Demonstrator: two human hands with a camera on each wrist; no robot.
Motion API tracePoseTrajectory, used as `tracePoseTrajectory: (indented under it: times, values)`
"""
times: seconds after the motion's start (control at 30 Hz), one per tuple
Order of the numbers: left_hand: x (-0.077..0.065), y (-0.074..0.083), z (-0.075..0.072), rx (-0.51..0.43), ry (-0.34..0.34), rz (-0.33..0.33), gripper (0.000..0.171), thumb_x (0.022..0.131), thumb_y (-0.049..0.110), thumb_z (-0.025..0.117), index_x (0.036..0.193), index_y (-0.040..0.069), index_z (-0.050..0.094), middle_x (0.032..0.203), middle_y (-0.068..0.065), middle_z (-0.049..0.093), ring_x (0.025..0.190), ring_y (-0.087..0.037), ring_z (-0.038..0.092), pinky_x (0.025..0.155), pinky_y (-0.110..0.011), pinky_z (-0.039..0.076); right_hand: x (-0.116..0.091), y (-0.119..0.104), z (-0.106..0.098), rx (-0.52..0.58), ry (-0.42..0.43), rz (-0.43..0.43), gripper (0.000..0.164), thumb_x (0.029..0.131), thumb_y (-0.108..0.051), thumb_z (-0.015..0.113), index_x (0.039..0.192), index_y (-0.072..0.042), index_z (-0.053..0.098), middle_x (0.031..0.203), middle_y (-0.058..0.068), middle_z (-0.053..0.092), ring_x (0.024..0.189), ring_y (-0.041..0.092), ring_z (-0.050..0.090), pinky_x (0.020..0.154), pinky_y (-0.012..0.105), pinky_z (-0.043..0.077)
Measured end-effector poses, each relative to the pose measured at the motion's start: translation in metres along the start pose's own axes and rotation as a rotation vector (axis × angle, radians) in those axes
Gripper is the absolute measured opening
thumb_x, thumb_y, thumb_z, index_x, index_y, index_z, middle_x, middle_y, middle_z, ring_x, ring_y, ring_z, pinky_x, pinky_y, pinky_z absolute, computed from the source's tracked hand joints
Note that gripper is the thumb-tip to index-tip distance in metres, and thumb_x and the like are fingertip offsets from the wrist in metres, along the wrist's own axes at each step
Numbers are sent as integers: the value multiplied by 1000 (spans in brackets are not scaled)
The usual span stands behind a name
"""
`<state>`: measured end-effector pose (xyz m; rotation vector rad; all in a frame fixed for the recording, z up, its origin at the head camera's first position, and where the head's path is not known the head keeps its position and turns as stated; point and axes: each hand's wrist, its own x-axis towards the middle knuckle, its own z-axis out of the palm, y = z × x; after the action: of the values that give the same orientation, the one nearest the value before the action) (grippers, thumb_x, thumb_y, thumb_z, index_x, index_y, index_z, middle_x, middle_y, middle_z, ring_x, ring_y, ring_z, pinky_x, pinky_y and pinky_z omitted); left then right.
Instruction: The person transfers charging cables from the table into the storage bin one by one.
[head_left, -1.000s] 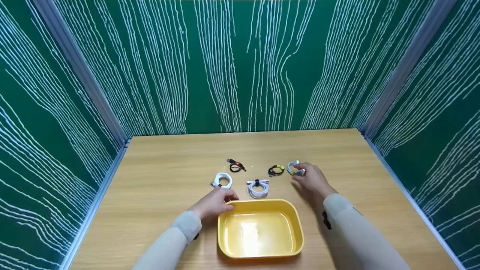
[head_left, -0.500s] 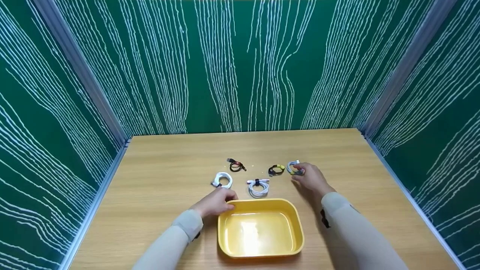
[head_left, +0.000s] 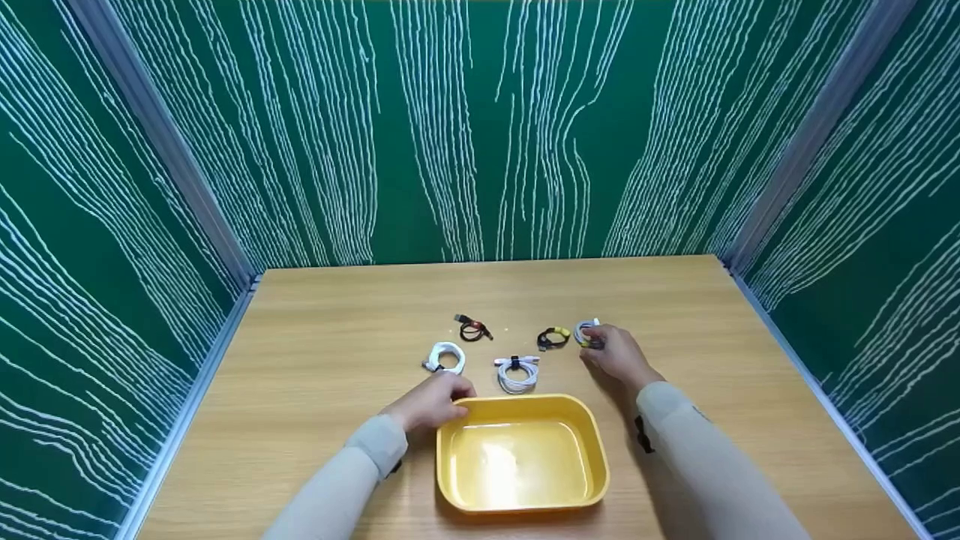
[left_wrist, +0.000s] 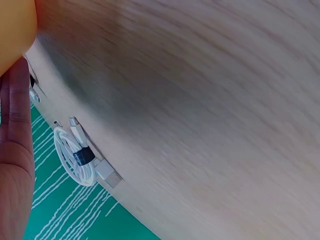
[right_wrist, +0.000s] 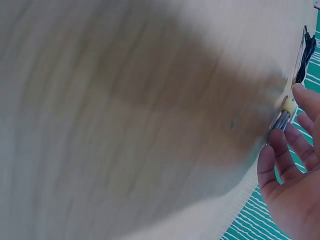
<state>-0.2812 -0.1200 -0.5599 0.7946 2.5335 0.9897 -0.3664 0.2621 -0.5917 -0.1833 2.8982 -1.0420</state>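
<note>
My left hand (head_left: 431, 403) grips the far left corner of a yellow plastic basin (head_left: 525, 507), thumb inside the rim and fingers outside. Just beyond those fingers lies a coiled white USB cable (head_left: 454, 349), also seen in the left wrist view with a dark strap (left_wrist: 84, 156) round it. Farther right, my right hand (head_left: 621, 356) is down at the table with its fingers curled about a coiled grey cable (head_left: 580, 330) with a yellow tie (right_wrist: 288, 106). Fingers cover part of this coil in the head view. Inside the basin only glare shows.
To the left of the grey coil lies a black cable with a yellow tie (head_left: 561, 332). A second white cable (head_left: 517, 379) sits behind the basin, and a black cable with a red tie (head_left: 472, 328) lies farther back. Green walls (head_left: 420, 225) enclose the wooden table (head_left: 337, 315).
My right hand's fingers have drawn in closer round the grey cable, and the hand has shifted slightly left. The left hand and the basin stay in place.
</note>
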Motion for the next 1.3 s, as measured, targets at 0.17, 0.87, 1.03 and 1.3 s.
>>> tracePoseTrajectory:
  times: [0.17,0.87,1.03,1.3]
  values:
    - [1,2,-1,-12,-13,-28,12,92,-2,73,93,10,76,88,6,65,85,-10,57,82,-27,55,1,3,1,3,22,-50,41,101,-7,74,140,6,67,144,33,63,137,50,59,117,61,48]
    - [3,3,-1,49,6,42,10,89,-3,71,88,7,74,80,8,59,79,-8,53,75,-23,48,3,10,4,-90,68,-177,10,99,2,69,91,2,72,97,19,68,95,35,63,90,52,53]
    - [3,2,1,45,-5,22,10,90,-2,72,90,8,74,82,9,59,80,-8,54,76,-23,50,-1,9,4,-66,49,-151,16,101,1,68,111,8,78,119,29,72,117,47,68,106,61,54]
    - [2,0,1,25,-4,-4,13,91,-2,72,88,11,74,84,8,62,81,-8,56,79,-24,52,-6,-1,-1,-37,26,-143,18,102,-1,68,116,5,78,128,30,69,124,50,65,112,62,50]
